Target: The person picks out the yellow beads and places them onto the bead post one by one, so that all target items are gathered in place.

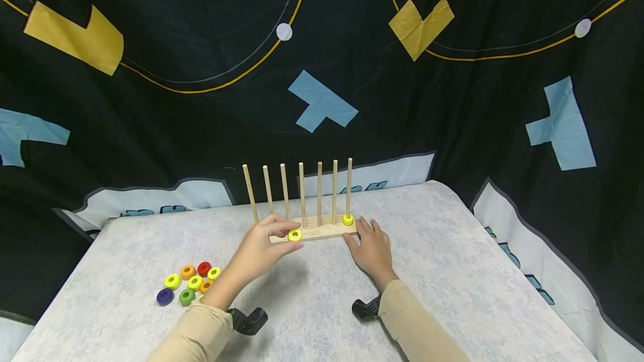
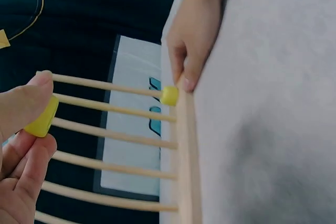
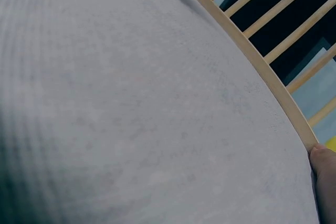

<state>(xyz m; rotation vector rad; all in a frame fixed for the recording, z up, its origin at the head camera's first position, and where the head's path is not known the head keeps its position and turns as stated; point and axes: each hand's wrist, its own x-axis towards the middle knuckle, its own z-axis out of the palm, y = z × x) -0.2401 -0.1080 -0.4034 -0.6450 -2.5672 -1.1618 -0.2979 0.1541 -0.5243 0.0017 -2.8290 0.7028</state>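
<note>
My left hand (image 1: 263,242) pinches a yellow ring (image 1: 294,235) between thumb and fingers, in front of a wooden peg rack (image 1: 327,232). In the left wrist view, the same yellow ring (image 2: 43,118) is held off the table, near the upper part of the pegs. One yellow ring (image 1: 347,220) sits at the foot of the rightmost peg (image 1: 349,189). With thumb at the front edge and fingers at the end, my right hand (image 1: 373,247) grips the right end of the base. Only the thumb (image 3: 324,162) of that hand shows plainly in the right wrist view.
Loose rings lie on the table's left side: a purple ring (image 1: 165,296), a green ring (image 1: 186,296), a red ring (image 1: 203,269), and several yellow and orange ones. My left forearm partly covers this group. A black curtain (image 1: 226,127) hangs behind the table (image 1: 453,272).
</note>
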